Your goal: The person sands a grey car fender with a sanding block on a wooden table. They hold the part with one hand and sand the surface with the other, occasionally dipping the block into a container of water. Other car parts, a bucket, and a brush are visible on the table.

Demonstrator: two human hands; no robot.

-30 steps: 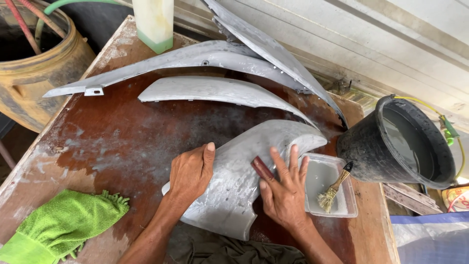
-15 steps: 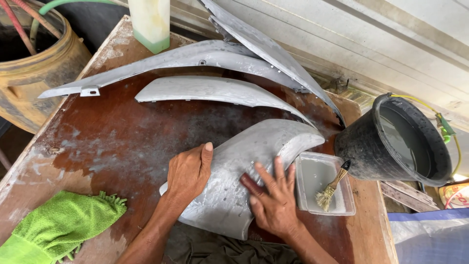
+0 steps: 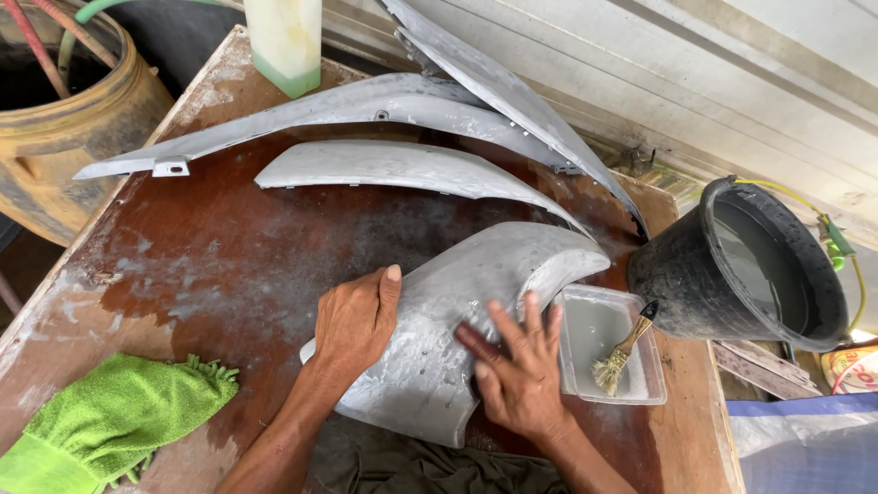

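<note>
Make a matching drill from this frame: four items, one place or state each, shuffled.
Items:
1. green cloth
2. paintbrush
3. black bucket
4. left hand

Places or states:
A. holds water, beside the table's right edge
B. pressed flat on the grey curved panel
C. near-left table corner
D. lying in the clear plastic tray

Pairs: 1-C, 2-D, 3-A, 4-B

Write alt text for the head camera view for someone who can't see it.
A person's right hand presses a dark red sanding block against a curved grey panel while the left hand steadies it on a wet wooden table. Nearby lie a green cloth, a tray with a brush, and a black bucket.
</note>
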